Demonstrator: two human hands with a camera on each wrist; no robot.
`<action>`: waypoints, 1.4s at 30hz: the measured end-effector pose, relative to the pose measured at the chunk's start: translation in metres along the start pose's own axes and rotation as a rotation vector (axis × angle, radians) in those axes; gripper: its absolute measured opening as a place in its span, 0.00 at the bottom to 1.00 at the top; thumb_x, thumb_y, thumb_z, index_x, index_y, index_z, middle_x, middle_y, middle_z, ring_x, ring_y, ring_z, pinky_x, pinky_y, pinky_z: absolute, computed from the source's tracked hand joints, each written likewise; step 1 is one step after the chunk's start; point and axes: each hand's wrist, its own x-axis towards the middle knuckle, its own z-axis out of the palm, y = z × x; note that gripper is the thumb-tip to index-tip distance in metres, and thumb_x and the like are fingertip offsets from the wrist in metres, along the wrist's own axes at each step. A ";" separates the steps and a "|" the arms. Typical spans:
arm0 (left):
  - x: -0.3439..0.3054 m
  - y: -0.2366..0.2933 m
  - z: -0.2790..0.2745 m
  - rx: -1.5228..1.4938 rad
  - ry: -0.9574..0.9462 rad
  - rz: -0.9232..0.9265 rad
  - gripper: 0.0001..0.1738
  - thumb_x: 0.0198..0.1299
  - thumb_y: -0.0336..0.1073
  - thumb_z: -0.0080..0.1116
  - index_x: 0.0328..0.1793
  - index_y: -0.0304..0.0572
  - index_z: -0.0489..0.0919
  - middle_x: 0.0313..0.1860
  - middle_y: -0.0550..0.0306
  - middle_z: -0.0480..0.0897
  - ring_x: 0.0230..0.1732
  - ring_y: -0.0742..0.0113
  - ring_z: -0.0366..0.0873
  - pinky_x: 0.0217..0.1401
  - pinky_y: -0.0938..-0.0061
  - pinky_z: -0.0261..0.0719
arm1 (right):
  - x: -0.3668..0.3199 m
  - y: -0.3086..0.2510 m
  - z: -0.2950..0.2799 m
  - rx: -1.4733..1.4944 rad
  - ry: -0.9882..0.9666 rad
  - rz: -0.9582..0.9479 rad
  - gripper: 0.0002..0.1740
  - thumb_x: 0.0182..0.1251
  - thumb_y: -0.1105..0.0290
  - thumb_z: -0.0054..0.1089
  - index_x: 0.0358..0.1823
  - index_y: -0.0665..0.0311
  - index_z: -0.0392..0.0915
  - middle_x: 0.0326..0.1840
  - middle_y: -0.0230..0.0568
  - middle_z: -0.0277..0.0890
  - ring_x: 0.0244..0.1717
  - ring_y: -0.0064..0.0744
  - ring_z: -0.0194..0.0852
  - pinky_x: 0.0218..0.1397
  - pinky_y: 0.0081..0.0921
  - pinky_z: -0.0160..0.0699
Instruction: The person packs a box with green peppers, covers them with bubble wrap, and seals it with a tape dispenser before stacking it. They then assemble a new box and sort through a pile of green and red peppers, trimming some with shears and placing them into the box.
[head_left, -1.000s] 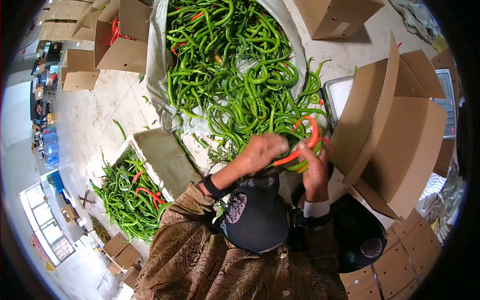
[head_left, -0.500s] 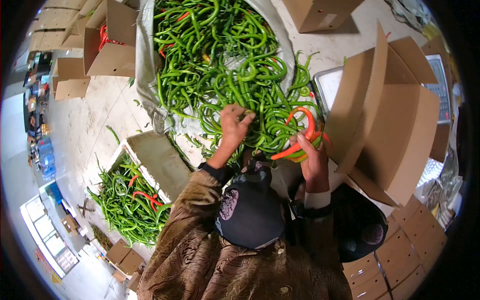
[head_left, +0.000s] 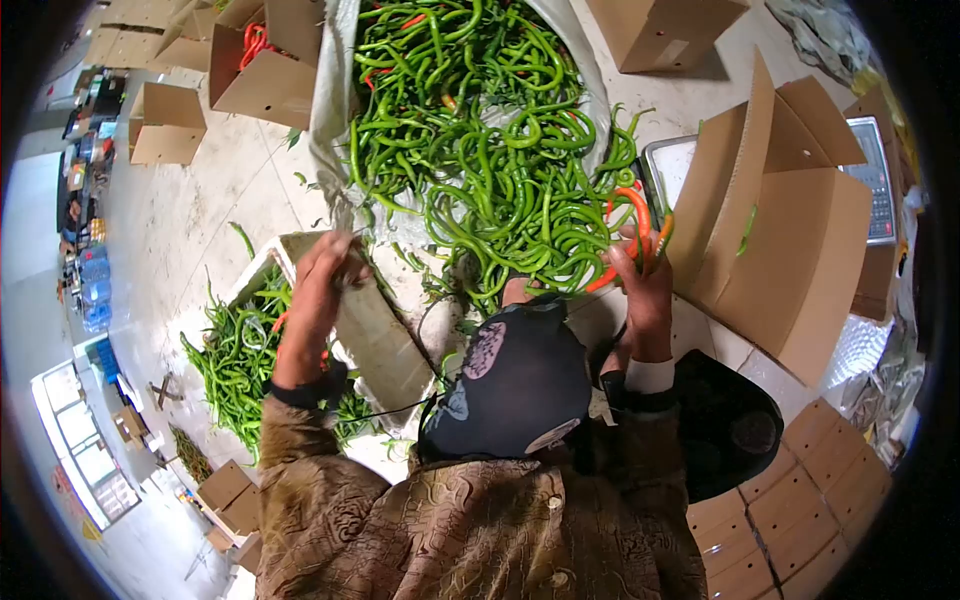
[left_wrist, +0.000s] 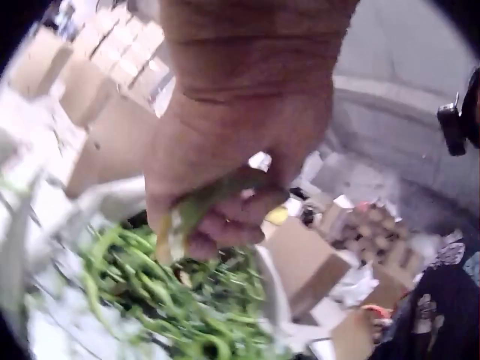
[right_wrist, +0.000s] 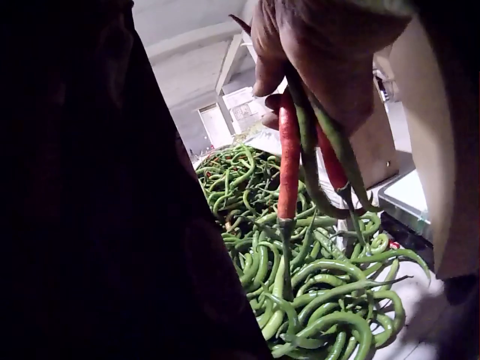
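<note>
My left hand (head_left: 325,300) is raised over the white foam box (head_left: 385,335). In the left wrist view it holds a green chili pepper (left_wrist: 217,196) with a yellowish, pale end. On the right, my right hand (head_left: 648,300) grips a small bunch: a red chili (right_wrist: 289,161), another red one and green chilies (right_wrist: 306,150), their stems hanging down. Close by spreads a big heap of green chilies (head_left: 520,190) spilling from a white sack (head_left: 335,110). A single green chili (head_left: 747,230) overlaps the open cardboard box (head_left: 820,260) on the right.
Beside the foam box is a pile of green chilies (head_left: 225,370) with some red. Behind the cardboard box is a scale (head_left: 672,165). Other cartons stand at the back, one holding red chilies (head_left: 256,42). My dark-trousered knee (head_left: 515,380) rises between the hands.
My left hand has swung from the heap leftward to over the foam box. My right hand keeps its chilies, shifted slightly. A green chili now shows against the cardboard box.
</note>
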 end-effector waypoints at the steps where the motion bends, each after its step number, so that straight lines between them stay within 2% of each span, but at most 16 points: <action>1: -0.017 0.009 -0.020 0.234 0.071 -0.019 0.15 0.67 0.43 0.52 0.44 0.37 0.78 0.27 0.65 0.74 0.31 0.77 0.70 0.39 0.80 0.71 | 0.000 0.003 -0.001 0.004 -0.013 -0.004 0.22 0.63 0.65 0.66 0.55 0.68 0.74 0.44 0.39 0.78 0.43 0.33 0.81 0.45 0.29 0.78; 3: -0.043 0.017 -0.080 0.569 -0.086 -0.196 0.13 0.65 0.39 0.55 0.43 0.34 0.78 0.29 0.66 0.77 0.33 0.73 0.73 0.41 0.79 0.72 | -0.002 0.005 0.000 0.035 0.072 0.127 0.23 0.61 0.64 0.68 0.54 0.67 0.74 0.43 0.38 0.78 0.43 0.32 0.81 0.42 0.28 0.77; 4: -0.055 -0.011 -0.126 0.748 -0.157 -0.125 0.13 0.61 0.35 0.57 0.47 0.33 0.79 0.31 0.62 0.79 0.38 0.67 0.78 0.43 0.75 0.75 | -0.003 0.003 0.004 0.112 0.096 0.143 0.22 0.61 0.63 0.68 0.52 0.66 0.74 0.43 0.37 0.78 0.43 0.32 0.81 0.43 0.28 0.76; 5: -0.067 -0.004 -0.132 1.430 -0.256 0.192 0.15 0.57 0.33 0.59 0.50 0.35 0.80 0.38 0.55 0.83 0.44 0.61 0.81 0.48 0.71 0.77 | -0.003 0.005 0.007 0.110 0.104 0.137 0.22 0.61 0.63 0.68 0.52 0.66 0.74 0.43 0.37 0.78 0.43 0.32 0.81 0.43 0.28 0.76; 7: -0.076 -0.013 -0.123 1.317 0.050 0.321 0.18 0.58 0.34 0.60 0.55 0.38 0.80 0.46 0.50 0.84 0.52 0.57 0.81 0.52 0.69 0.78 | 0.007 0.017 0.012 0.246 0.059 0.015 0.18 0.63 0.63 0.65 0.49 0.64 0.74 0.44 0.38 0.78 0.43 0.33 0.80 0.43 0.28 0.76; 8: -0.073 -0.014 -0.105 0.772 0.134 0.072 0.18 0.61 0.32 0.59 0.57 0.36 0.79 0.52 0.50 0.84 0.55 0.59 0.81 0.58 0.70 0.76 | 0.016 0.021 0.017 0.272 0.047 -0.026 0.14 0.66 0.65 0.62 0.48 0.64 0.74 0.45 0.40 0.79 0.45 0.34 0.80 0.44 0.28 0.77; 10: -0.051 0.007 -0.030 0.370 0.001 0.037 0.21 0.64 0.28 0.56 0.63 0.30 0.74 0.56 0.47 0.82 0.58 0.62 0.79 0.64 0.70 0.74 | 0.023 0.007 0.035 0.330 0.016 -0.018 0.13 0.67 0.66 0.62 0.48 0.65 0.75 0.46 0.41 0.79 0.47 0.34 0.79 0.45 0.28 0.77; 15: 0.016 0.014 0.156 0.541 -0.435 0.659 0.30 0.63 0.36 0.62 0.69 0.32 0.67 0.63 0.38 0.76 0.65 0.49 0.73 0.68 0.65 0.69 | 0.038 -0.012 0.067 0.517 -0.134 0.080 0.22 0.71 0.63 0.60 0.61 0.67 0.72 0.57 0.41 0.76 0.60 0.32 0.71 0.68 0.30 0.61; 19: 0.040 -0.017 0.219 0.427 -0.503 0.653 0.25 0.64 0.35 0.59 0.64 0.32 0.68 0.49 0.47 0.78 0.49 0.61 0.77 0.54 0.68 0.75 | 0.035 -0.018 0.055 0.596 -0.214 0.106 0.28 0.73 0.59 0.57 0.68 0.66 0.67 0.65 0.38 0.67 0.66 0.28 0.62 0.70 0.29 0.57; 23: 0.050 -0.016 0.237 0.187 -0.539 0.512 0.23 0.64 0.35 0.57 0.64 0.35 0.70 0.40 0.60 0.78 0.39 0.72 0.72 0.41 0.76 0.73 | 0.002 -0.048 0.023 -0.104 -0.284 -0.201 0.33 0.77 0.54 0.49 0.72 0.69 0.57 0.70 0.47 0.65 0.71 0.36 0.58 0.71 0.31 0.57; 24: 0.064 0.033 0.246 0.264 -0.455 0.475 0.23 0.65 0.38 0.56 0.64 0.35 0.71 0.35 0.67 0.76 0.34 0.76 0.71 0.36 0.79 0.72 | -0.020 -0.050 0.024 -0.036 0.016 -0.203 0.32 0.76 0.59 0.51 0.73 0.69 0.55 0.70 0.50 0.65 0.70 0.36 0.61 0.70 0.31 0.59; 26: 0.077 0.100 0.261 0.267 -0.470 0.279 0.22 0.65 0.47 0.56 0.55 0.37 0.75 0.31 0.64 0.77 0.30 0.77 0.74 0.32 0.81 0.72 | -0.031 -0.057 0.008 -0.156 0.126 -0.223 0.24 0.74 0.65 0.54 0.67 0.66 0.65 0.61 0.45 0.76 0.60 0.33 0.74 0.61 0.29 0.70; 32: 0.238 0.242 0.371 -0.085 -0.619 0.319 0.22 0.63 0.46 0.62 0.42 0.28 0.79 0.29 0.52 0.79 0.29 0.64 0.77 0.31 0.68 0.76 | -0.034 -0.032 0.008 -0.105 0.011 -0.137 0.15 0.73 0.66 0.57 0.56 0.65 0.75 0.45 0.38 0.81 0.43 0.26 0.78 0.48 0.23 0.75; 33: 0.269 0.257 0.381 -0.067 -0.607 0.352 0.25 0.66 0.50 0.59 0.55 0.33 0.78 0.43 0.54 0.80 0.41 0.63 0.76 0.49 0.70 0.76 | -0.031 -0.026 0.006 -0.078 -0.053 -0.096 0.16 0.73 0.67 0.57 0.57 0.65 0.74 0.47 0.39 0.80 0.45 0.25 0.77 0.50 0.23 0.75; 35: 0.280 0.272 0.390 0.089 -0.216 0.372 0.24 0.66 0.45 0.59 0.59 0.33 0.76 0.48 0.54 0.80 0.44 0.62 0.76 0.53 0.71 0.74 | -0.024 -0.016 0.003 -0.046 -0.074 -0.030 0.15 0.74 0.67 0.55 0.57 0.65 0.74 0.48 0.37 0.79 0.46 0.26 0.77 0.53 0.24 0.74; 42: 0.162 0.219 0.245 0.466 -0.564 0.270 0.29 0.68 0.42 0.57 0.69 0.31 0.69 0.53 0.50 0.81 0.51 0.63 0.82 0.53 0.74 0.79 | -0.014 -0.018 -0.012 0.226 -0.081 0.183 0.13 0.73 0.66 0.55 0.53 0.65 0.75 0.47 0.35 0.79 0.45 0.24 0.75 0.49 0.23 0.74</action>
